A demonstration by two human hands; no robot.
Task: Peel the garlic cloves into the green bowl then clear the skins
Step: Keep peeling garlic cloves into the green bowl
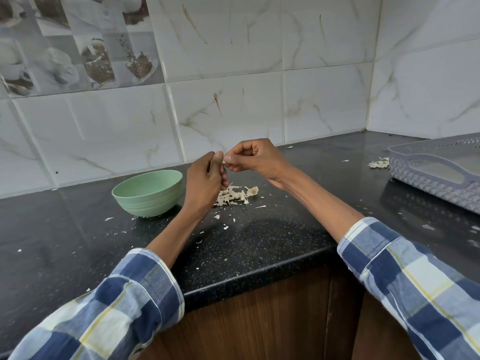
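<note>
Both hands [228, 165] pinch a garlic clove [225, 162] above scattered skins [235, 196].

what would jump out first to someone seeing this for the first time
Two hands meet above the black counter: the left hand and right hand pinch a small pale garlic clove between their fingertips. Just below them lies a heap of papery skins, with flakes scattered around. The green bowl stands to the left of the hands, and a grey perforated tray sits at far right.
</note>
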